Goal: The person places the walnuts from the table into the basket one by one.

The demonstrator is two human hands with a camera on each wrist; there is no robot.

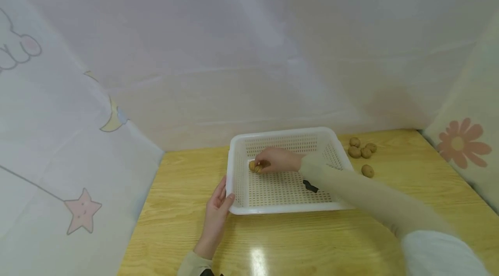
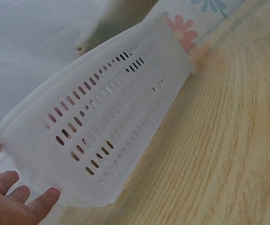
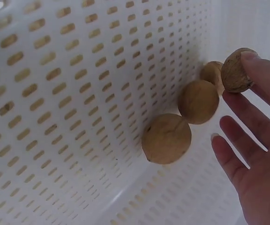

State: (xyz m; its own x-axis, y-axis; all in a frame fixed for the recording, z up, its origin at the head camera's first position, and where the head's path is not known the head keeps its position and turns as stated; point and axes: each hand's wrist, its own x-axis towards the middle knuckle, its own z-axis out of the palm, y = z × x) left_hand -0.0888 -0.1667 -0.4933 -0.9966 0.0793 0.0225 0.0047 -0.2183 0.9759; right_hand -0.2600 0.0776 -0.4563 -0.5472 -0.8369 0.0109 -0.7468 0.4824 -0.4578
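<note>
A white plastic basket (image 1: 288,209) with slotted walls and floor sits on the table. My left hand (image 1: 215,211) grips its left end, thumb over the rim and fingers along the outside wall, as the left wrist view also shows the left hand (image 2: 12,199). Inside the basket, toward its left end, my right hand (image 1: 281,160) pinches a walnut (image 3: 235,71) between thumb and index finger. The other fingers of the right hand (image 3: 261,140) are spread apart. Three more walnuts (image 3: 166,139) lie in a row in the basket, close beside the held one.
Several walnuts (image 1: 354,151) lie on the wooden table (image 1: 183,189) to the right of the basket, one walnut (image 1: 367,170) apart from the rest. Printed cloth walls (image 1: 249,94) enclose the table at the back and both sides. My right forearm crosses the basket's right rim.
</note>
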